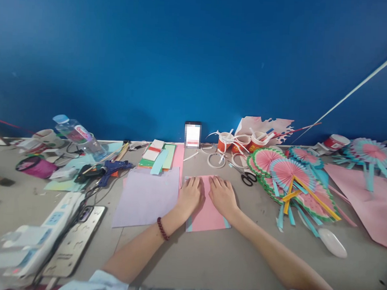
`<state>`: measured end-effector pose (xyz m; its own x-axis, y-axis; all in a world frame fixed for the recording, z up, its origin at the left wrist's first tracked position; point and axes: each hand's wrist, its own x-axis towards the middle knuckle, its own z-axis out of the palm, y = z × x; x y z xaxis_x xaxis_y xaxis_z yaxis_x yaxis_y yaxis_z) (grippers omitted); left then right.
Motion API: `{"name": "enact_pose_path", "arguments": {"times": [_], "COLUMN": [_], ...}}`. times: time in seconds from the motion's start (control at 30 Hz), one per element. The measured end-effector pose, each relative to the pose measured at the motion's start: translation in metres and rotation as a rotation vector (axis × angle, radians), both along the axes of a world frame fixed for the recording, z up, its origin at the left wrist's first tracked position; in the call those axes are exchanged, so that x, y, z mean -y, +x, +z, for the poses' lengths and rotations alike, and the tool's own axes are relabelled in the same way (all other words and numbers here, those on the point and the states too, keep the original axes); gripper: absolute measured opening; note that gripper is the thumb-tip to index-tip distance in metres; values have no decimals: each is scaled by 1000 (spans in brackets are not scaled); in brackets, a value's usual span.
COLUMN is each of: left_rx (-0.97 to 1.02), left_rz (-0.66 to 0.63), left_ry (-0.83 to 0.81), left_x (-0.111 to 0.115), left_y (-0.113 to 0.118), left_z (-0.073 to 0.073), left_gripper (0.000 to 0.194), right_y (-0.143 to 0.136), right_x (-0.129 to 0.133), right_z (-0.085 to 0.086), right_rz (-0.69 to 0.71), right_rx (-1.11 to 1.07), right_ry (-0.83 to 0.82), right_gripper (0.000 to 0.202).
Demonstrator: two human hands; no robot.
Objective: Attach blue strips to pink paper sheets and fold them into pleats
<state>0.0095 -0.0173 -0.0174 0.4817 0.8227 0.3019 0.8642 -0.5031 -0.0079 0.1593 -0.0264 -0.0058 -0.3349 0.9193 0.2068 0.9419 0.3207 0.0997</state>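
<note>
A pink sheet of paper (pixel 209 217) with light-blue strips showing along its side edges lies flat on the table in front of me. My left hand (pixel 191 194) rests on its upper left part, fingers stretched out and pointing away from me. Across from it, my right hand (pixel 222 195) presses flat on the upper right part, fingers also extended. Neither hand grips anything. Just left of the pink paper is a larger lilac sheet (pixel 148 199). Black-handled scissors (pixel 248 178) lie to the right, beyond my right hand.
Pleated paper fans (pixel 292 176) are heaped on the right, near a white computer mouse (pixel 333 242). Paper cups (pixel 242 142) stand by the blue wall. Leftward are a glue gun (pixel 109 171), a plastic bottle (pixel 79 134), a power strip (pixel 49 232) and a phone (pixel 74 240).
</note>
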Motion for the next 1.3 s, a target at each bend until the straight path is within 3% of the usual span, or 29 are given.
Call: {"name": "enact_pose_path", "arguments": {"times": [0.2,0.5,0.63,0.83,0.97,1.3], "left_rx": [22,133,42,2,24,-6], "left_rz": [8,50,61,72,87,56], "left_ry": [-24,-83,-60,-5,2,-27], "left_x": [2,12,5,1,2,-1], "left_y": [-1,1,1,2,2,0], "left_z": [-2,14,10,1,1,1], "left_gripper": [42,42,33,36,40,37], "right_y": [2,-2,-5,-4,-3,-3], "right_x": [1,-1,-6,-9,-7,-6], "right_z": [-3,10,9,-2,-2,-2], "right_rz": [-1,-30,-46,12,30,28], "right_rx": [-23,-81,-49,-10,23,10], "right_ry": [-1,-27,-18,9,17,17], "right_gripper": [42,35,31,33,40,37]}}
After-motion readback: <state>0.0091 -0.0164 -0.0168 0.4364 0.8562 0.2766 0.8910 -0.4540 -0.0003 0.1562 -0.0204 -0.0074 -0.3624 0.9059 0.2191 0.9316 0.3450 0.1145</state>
